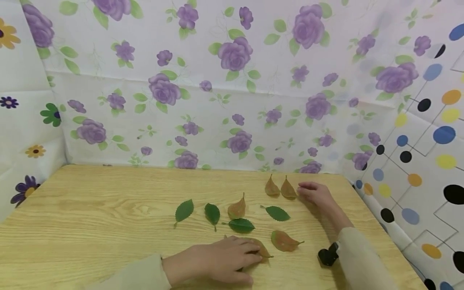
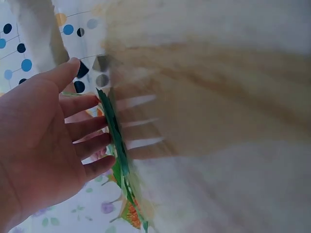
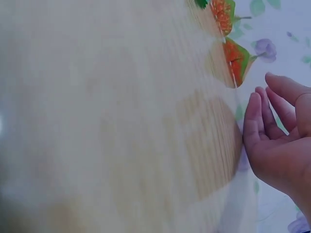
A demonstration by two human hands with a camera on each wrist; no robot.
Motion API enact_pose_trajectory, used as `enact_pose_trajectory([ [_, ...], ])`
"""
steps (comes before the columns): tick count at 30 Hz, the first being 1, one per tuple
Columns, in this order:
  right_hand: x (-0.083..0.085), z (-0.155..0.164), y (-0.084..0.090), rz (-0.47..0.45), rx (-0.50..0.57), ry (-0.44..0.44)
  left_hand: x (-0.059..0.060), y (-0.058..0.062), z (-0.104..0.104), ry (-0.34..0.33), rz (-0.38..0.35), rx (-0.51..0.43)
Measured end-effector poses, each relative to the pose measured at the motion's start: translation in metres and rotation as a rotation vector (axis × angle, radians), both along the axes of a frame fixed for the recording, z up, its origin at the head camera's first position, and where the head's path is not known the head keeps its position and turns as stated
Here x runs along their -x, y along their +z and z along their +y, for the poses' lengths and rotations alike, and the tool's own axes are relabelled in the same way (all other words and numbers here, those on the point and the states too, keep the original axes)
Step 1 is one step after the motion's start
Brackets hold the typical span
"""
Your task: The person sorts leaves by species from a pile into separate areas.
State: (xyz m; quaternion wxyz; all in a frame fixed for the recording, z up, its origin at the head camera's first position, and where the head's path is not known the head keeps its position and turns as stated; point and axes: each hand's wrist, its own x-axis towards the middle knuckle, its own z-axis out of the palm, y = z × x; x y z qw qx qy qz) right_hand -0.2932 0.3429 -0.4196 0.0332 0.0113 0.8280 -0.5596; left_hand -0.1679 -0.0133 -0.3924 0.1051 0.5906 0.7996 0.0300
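Observation:
My left hand lies over a brown leaf at the front of the table, its fingers loosely spread; part of that leaf is hidden under them. In the left wrist view the fingers are nearly straight, their tips close to green leaves. At the back right, my right hand rests beside two upright-pointing brown leaves, nearest the right one. The right wrist view shows the right fingers loosely bent with nothing between them, and an orange-green leaf just beyond their tips.
Between the hands lie green leaves, another green leaf and brown ones. Farther left are two green leaves. A black device sits at the right cuff. Flowered cloth walls the wooden table's back.

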Motion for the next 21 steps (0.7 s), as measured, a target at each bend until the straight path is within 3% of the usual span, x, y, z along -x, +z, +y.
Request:
enact_pose_trajectory([
  [10,-0.044,-0.014,0.020,-0.051,-0.063,0.263,-0.002,0.003,0.001,0.022,0.001,-0.039],
  [15,-0.068,-0.030,0.025,-0.031,-0.090,0.393,-0.002,0.002,0.003,-0.012,0.029,-0.105],
  [21,-0.086,-0.050,0.024,-0.013,-0.122,0.463,-0.001,0.000,0.007,-0.006,0.044,-0.161],
])
